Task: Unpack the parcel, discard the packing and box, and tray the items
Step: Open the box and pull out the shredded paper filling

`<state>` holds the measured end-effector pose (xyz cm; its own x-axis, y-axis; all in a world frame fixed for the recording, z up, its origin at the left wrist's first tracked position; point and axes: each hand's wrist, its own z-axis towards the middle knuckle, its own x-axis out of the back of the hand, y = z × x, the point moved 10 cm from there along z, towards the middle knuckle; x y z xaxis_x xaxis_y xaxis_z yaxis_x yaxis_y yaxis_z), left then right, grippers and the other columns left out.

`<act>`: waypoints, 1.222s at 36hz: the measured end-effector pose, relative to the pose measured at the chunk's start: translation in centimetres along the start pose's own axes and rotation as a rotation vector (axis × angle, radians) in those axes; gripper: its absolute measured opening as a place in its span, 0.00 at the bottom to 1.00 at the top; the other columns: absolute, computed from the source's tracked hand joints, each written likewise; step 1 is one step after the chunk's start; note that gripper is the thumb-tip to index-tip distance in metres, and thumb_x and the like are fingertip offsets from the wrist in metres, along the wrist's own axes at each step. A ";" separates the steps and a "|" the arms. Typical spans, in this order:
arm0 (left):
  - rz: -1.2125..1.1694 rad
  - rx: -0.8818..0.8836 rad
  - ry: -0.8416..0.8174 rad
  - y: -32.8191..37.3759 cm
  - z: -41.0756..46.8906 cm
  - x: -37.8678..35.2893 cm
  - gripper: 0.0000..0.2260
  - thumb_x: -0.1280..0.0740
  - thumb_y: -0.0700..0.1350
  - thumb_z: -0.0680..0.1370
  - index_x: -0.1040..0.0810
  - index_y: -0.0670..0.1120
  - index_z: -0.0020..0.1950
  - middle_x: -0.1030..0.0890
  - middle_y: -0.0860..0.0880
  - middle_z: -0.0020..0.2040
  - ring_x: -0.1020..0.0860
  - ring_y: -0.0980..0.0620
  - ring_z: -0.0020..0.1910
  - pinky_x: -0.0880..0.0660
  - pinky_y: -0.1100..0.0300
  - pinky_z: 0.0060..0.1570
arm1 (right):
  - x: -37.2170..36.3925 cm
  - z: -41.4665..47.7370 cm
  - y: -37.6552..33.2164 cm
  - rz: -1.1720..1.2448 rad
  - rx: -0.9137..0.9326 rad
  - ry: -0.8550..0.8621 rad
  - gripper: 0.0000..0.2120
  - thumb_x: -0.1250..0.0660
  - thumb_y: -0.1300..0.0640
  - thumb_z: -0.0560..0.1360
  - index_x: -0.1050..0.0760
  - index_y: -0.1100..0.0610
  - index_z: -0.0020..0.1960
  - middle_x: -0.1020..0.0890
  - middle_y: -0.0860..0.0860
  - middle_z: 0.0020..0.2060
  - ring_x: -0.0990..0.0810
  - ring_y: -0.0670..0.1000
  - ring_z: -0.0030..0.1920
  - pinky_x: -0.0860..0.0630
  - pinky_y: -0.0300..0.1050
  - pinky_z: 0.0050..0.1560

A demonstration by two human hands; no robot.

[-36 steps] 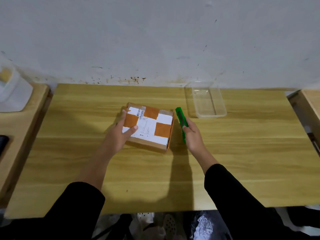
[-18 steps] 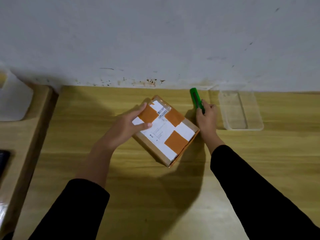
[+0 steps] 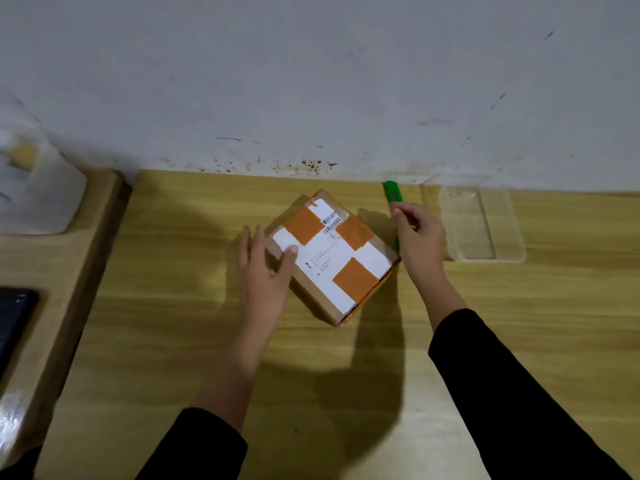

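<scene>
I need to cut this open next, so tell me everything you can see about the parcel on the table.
The parcel is a flat brown cardboard box, still sealed, with orange tape patches and a white shipping label bearing a barcode on top. It lies flat on the wooden table, turned diagonally with one corner toward the wall. The left hand rests on its left edge, thumb on the label; the right hand is beside its right corner.

The only printing stands on the white shipping label (image 3: 329,258) stuck across the top of the cardboard parcel (image 3: 332,258), near the middle of the frame. A barcode (image 3: 331,221) sits at the label's upper end; small dark lines of text run below it, too blurred to read.
</scene>
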<state>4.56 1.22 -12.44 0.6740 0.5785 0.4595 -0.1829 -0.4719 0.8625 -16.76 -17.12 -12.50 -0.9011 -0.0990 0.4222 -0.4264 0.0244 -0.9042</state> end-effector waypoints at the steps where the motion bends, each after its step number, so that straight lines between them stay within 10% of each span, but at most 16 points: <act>1: -0.026 0.047 0.033 -0.5 -1.3 -0.2 0.30 0.36 0.49 0.78 0.46 0.48 0.76 0.45 0.48 0.76 0.38 0.58 0.67 0.41 0.81 0.48 | -1.5 -0.3 0.1 0.009 -0.028 -0.137 0.10 0.37 0.57 0.77 0.21 0.55 0.56 0.20 0.48 0.49 0.23 0.45 0.47 0.28 0.31 0.41; 8: -0.236 0.126 -0.066 -2.6 -7.8 -4.4 0.33 0.37 0.61 0.74 0.48 0.58 0.74 0.36 0.50 0.73 0.34 0.50 0.70 0.33 0.47 0.68 | -3.0 -3.4 0.9 0.143 -0.143 -0.389 0.11 0.40 0.59 0.78 0.21 0.57 0.57 0.18 0.54 0.53 0.20 0.48 0.46 0.24 0.33 0.40; 16: -0.302 0.081 -0.081 -3.4 -7.1 -0.8 0.21 0.38 0.42 0.79 0.35 0.47 0.72 0.27 0.55 0.61 0.25 0.57 0.56 0.25 0.71 0.48 | 0.9 -12.9 4.0 0.215 -0.140 -0.149 0.09 0.35 0.64 0.75 0.21 0.61 0.54 0.17 0.54 0.50 0.20 0.49 0.51 0.25 0.44 0.56; 20: -0.199 0.094 0.101 -5.5 -6.6 2.7 0.14 0.33 0.48 0.76 0.22 0.45 0.59 0.19 0.49 0.53 0.20 0.53 0.50 0.25 0.62 0.49 | 0.7 -17.6 4.5 0.228 -0.104 -0.163 0.06 0.33 0.64 0.74 0.20 0.57 0.48 0.17 0.51 0.42 0.20 0.36 0.39 0.25 0.30 0.46; 26: -0.258 0.145 0.295 -7.0 -11.3 3.2 0.17 0.34 0.49 0.76 0.27 0.42 0.62 0.21 0.45 0.55 0.21 0.47 0.55 0.25 0.56 0.54 | 3.4 -13.5 2.1 0.158 0.105 -0.075 0.08 0.33 0.65 0.73 0.21 0.58 0.52 0.19 0.52 0.46 0.22 0.35 0.42 0.26 0.27 0.44; 34: -0.197 0.081 0.127 -5.2 -15.8 -0.7 0.37 0.35 0.52 0.76 0.54 0.49 0.77 0.47 0.50 0.76 0.40 0.52 0.73 0.38 0.61 0.67 | 0.6 -10.7 -0.7 -0.201 0.477 -0.469 0.15 0.32 0.64 0.72 0.22 0.58 0.59 0.22 0.53 0.61 0.27 0.46 0.61 0.37 0.26 0.63; 37: -0.220 0.070 0.035 -6.1 -13.7 -0.5 0.36 0.33 0.52 0.76 0.50 0.51 0.77 0.40 0.50 0.74 0.36 0.55 0.69 0.38 0.65 0.66 | 1.5 -11.3 -0.5 -0.158 0.482 -0.398 0.13 0.31 0.65 0.72 0.20 0.58 0.56 0.21 0.55 0.58 0.24 0.47 0.58 0.34 0.26 0.61; 40: -0.284 0.093 -0.045 -7.6 -11.7 0.2 0.33 0.33 0.52 0.74 0.44 0.53 0.75 0.34 0.51 0.73 0.34 0.53 0.71 0.36 0.48 0.71 | 3.0 -13.2 0.1 -0.109 0.495 -0.283 0.11 0.30 0.64 0.71 0.19 0.60 0.53 0.20 0.57 0.52 0.23 0.45 0.53 0.28 0.32 0.58; 44: -0.201 0.055 -0.031 -6.9 -11.4 1.2 0.26 0.36 0.46 0.78 0.42 0.50 0.75 0.40 0.52 0.75 0.38 0.55 0.72 0.40 0.57 0.71 | 4.2 -16.1 1.2 -0.096 0.514 -0.217 0.10 0.27 0.61 0.68 0.18 0.60 0.49 0.22 0.56 0.46 0.23 0.45 0.48 0.25 0.35 0.54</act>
<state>-1.52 12.77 -15.40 0.7148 0.6444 0.2718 -0.0036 -0.3852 0.9228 -22.28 -1.49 -10.79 -0.8000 -0.2805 0.5304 -0.3632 -0.4772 -0.8002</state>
